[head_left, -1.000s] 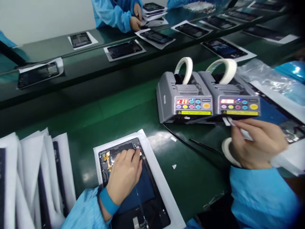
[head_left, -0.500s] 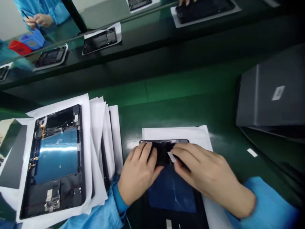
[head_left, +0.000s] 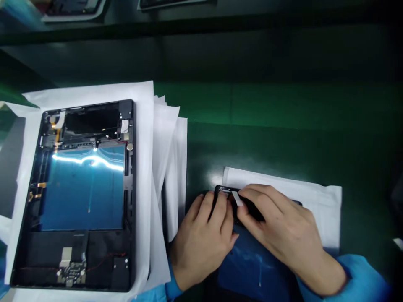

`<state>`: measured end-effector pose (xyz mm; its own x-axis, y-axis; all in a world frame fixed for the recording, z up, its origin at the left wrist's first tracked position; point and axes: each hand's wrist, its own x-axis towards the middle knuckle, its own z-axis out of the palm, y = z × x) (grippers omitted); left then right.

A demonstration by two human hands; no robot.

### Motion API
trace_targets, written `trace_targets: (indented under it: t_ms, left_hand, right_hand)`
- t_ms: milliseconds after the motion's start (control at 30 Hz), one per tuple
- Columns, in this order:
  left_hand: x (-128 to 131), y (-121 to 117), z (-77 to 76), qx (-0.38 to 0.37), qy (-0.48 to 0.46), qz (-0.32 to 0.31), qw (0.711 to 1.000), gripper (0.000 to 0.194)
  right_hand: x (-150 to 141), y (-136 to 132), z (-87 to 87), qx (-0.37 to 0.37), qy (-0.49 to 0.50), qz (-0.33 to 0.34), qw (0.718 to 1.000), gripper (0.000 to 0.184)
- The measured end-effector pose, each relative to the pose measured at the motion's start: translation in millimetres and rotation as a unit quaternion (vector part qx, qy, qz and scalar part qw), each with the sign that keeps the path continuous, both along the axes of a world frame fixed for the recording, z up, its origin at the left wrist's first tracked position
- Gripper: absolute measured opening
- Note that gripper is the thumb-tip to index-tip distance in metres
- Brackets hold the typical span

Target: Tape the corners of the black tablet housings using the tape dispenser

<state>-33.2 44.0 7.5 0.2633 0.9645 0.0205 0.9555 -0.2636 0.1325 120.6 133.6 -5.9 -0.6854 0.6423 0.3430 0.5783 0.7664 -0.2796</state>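
On the glossy green surface point(head_left: 208, 155), before a dark shelf point(head_left: 252, 12) cut off above, the blue-centred black rectangular tablet body point(head_left: 252, 268) lies cut off below and partly hidden under the left hand point(head_left: 203, 239), whose grip I cannot tell, and the right hand point(head_left: 283, 228), pinching a short white strip point(head_left: 237, 199).

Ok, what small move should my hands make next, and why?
Perhaps press the white strip down near the upper-left corner of the open device: the right hand pinches it there, and the left hand rests beside it. I can't tell whether it touches.
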Motion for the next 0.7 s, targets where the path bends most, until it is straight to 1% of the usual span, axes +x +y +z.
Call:
trace_targets:
  t_ms: [200,433,600,700]
  left_hand:
    - [0.4,-1.7,-0.8,0.005,-0.006,-0.002,1.0,0.047]
    - [1.6,-2.6,-1.9,0.004,-0.01,0.002,1.0,0.046]
    - [1.6,-2.0,-3.4,0.021,-0.003,0.005,1.0,0.044]
    - [-0.1,0.0,-3.6,0.029,-0.004,-0.004,1.0,0.042]
  right_hand:
    - [-3.1,0.7,-0.7,0.008,-0.003,0.008,1.0,0.006]
    - [-3.9,-1.6,-3.8,0.011,-0.04,0.008,0.999,0.013]
    - [-3.2,-2.1,-2.2,0.049,-0.063,0.023,0.997,0.016]
    - [-7.1,-5.2,1.3,0.079,-0.108,0.028,0.991,0.02]
